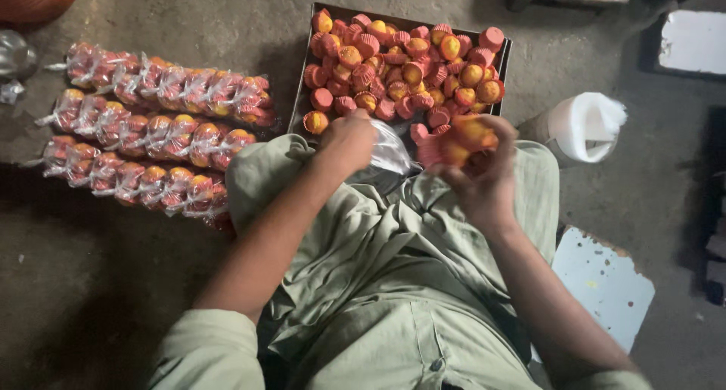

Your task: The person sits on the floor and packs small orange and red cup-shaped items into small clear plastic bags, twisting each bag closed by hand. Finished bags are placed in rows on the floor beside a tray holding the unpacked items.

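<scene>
Just below the dark tray [505, 54] of small cakes in red paper cups [401, 65], at twelve o'clock from the lap, a clear plastic bag [389, 157] is pinched shut in the left hand [349, 138]. A blurred handful of cakes [463, 137] is clutched by the right hand [480, 174] at one o'clock. Three rows of filled bags [151, 125] are laid at ten o'clock.
</scene>
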A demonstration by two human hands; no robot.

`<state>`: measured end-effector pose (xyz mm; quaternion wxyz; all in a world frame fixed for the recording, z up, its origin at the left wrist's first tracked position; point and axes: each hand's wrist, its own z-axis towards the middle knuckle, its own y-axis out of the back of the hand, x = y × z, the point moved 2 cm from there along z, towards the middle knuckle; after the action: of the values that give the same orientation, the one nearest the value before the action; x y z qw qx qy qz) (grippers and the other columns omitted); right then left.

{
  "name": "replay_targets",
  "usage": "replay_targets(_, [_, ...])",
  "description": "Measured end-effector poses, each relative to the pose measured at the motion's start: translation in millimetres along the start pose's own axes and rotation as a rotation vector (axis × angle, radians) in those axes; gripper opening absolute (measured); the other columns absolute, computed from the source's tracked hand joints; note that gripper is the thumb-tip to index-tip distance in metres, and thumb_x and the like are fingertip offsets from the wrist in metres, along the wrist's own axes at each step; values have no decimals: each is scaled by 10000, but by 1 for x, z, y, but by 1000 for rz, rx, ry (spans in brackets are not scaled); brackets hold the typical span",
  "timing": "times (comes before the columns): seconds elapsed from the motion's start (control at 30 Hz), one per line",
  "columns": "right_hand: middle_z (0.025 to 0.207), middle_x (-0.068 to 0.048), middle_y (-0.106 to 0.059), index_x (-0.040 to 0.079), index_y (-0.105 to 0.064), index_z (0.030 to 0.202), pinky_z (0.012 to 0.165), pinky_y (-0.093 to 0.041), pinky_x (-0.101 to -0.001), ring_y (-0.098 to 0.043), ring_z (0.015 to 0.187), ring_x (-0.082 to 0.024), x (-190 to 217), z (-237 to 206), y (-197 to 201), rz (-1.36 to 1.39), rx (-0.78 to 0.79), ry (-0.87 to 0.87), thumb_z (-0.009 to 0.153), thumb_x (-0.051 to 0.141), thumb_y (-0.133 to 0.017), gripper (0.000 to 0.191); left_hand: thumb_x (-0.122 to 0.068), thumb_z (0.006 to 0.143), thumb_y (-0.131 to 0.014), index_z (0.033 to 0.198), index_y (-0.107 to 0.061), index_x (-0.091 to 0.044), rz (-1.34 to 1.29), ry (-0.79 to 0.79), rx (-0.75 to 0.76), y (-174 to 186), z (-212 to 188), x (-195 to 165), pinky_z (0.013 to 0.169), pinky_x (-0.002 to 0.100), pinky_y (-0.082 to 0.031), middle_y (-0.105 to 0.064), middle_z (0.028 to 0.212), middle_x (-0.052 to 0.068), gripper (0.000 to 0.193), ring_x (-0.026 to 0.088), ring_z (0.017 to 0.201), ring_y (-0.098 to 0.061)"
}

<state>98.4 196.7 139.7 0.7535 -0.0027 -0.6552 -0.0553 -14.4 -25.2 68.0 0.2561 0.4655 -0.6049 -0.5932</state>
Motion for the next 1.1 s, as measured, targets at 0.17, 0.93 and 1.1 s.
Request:
replay_targets(0.17, [1186, -200, -612, 86, -609, 1301, 834, -559, -431, -660, 976, -368, -18, 14, -13, -735, 409, 438, 878, 78, -770, 452, -5, 656, -653, 1128, -706, -138, -541, -199, 273, 16, 22, -32, 828, 460, -590, -743, 1041, 156, 494, 332, 1009, -734])
replay_targets(0.93, [925, -123, -719, 129, -715, 1100, 737, -537, -416, -697, 815, -280, -109, 99, -61, -1264, 1060, 79, 866, 199, -702, 245, 38, 859, -519, 1148, -682, -33, -611, -201, -424, 15, 16, -12, 869, 436, -569, -708, 1172, 173, 339, 385, 1064, -698])
replay_targets(1.1, [935, -135, -707, 29, -665, 1122, 763, -566, -415, -706, 852, -294, -78, 190, -54, -447, 460, -125, 896, 117, -627, 245, 128, 822, -489, 1145, -683, 9, -612, -87, -574, 41, 34, 63, 1017, 413, -551, -685, 1227, 202, 395, 373, 1177, -677])
